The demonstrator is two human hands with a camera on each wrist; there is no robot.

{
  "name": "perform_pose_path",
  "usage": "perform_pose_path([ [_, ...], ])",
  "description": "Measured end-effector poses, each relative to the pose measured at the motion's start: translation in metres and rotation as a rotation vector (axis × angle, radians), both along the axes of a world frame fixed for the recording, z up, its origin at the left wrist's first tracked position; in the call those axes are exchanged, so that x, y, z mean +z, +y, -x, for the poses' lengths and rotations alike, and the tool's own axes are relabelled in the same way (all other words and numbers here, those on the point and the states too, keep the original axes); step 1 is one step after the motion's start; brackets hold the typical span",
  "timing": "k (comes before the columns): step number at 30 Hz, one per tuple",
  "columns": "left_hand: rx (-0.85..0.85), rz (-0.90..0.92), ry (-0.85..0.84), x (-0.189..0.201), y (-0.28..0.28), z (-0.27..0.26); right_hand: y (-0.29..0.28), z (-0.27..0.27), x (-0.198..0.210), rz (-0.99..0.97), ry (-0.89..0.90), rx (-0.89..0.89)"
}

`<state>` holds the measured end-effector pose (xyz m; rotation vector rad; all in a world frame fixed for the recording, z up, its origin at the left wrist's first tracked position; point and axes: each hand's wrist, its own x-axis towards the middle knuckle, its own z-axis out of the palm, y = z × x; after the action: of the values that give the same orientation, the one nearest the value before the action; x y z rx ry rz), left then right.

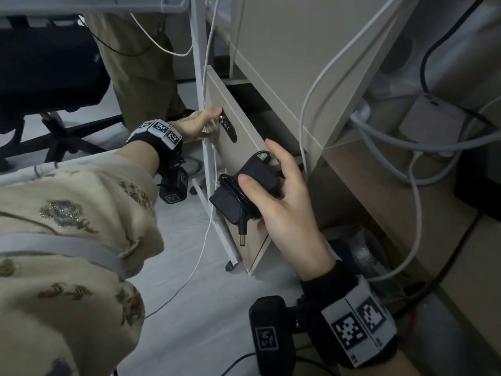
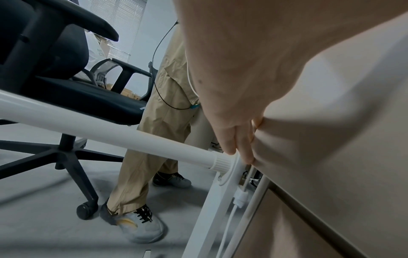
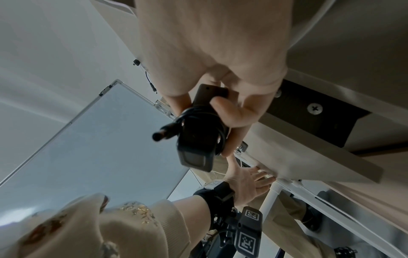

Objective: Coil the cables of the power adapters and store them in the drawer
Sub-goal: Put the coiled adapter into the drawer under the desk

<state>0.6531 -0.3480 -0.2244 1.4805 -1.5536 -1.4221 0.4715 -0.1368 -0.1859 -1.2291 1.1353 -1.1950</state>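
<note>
At the centre of the head view the right hand [image 1: 284, 196] holds a black rectangular power adapter [image 1: 245, 189] with its thin black cable [image 1: 233, 185] wound round the body. The thumb lies across the top face of the adapter, over the windings, while the other fingers curl behind it, the index finger stretched upward past its upper end. The cable's barrel plug [image 1: 242, 234] hangs loose below the adapter. In the right wrist view the adapter [image 3: 198, 132] sits between the thumb on the right and the fingers on the left, the plug sticking out to the left.

The adapter is just in front of the beige wooden drawer front [image 1: 230, 109], which stands pulled out from the beige cabinet [image 1: 292, 50]; a dark gap shows behind it. In the middle left of the head view the left hand [image 1: 195, 123] grips the drawer front's edge beside the black oval handle [image 1: 229, 127], thumb on the face, fingers hooked round the edge [image 2: 240, 144].

A black office chair [image 1: 51, 77] stands at the upper left.
</note>
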Motion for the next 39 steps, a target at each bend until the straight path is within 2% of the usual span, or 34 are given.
perform_pose_path([
  [5, 0.046, 0.019, 0.098, 0.003, 0.015, -0.001, 0.006, -0.002, 0.013, 0.016, -0.042, 0.052],
  [12, 0.137, -0.023, 0.234, -0.005, 0.031, -0.011, 0.0, -0.018, 0.033, 0.138, -0.066, -0.115],
  [17, 0.263, -0.071, 0.218, -0.01, 0.042, -0.028, -0.021, -0.031, 0.04, 0.041, -0.185, -0.164],
  [23, 0.318, -0.063, 0.331, -0.008, 0.059, -0.052, -0.041, -0.048, 0.04, -0.104, -0.226, -0.182],
  [29, 0.411, -0.02, 0.391, -0.019, 0.066, -0.085, -0.056, -0.065, 0.04, -0.184, -0.15, -0.121],
  [34, 0.386, 0.007, 0.249, -0.013, 0.074, -0.111, -0.062, -0.082, 0.039, -0.202, 0.011, -0.038],
  [36, 0.347, 0.042, 0.231, -0.015, 0.068, -0.123, -0.062, -0.087, 0.037, -0.2, 0.061, -0.027],
  [39, 0.328, 0.091, 0.223, 0.002, 0.07, -0.122, -0.061, -0.094, 0.032, -0.174, 0.169, -0.003],
])
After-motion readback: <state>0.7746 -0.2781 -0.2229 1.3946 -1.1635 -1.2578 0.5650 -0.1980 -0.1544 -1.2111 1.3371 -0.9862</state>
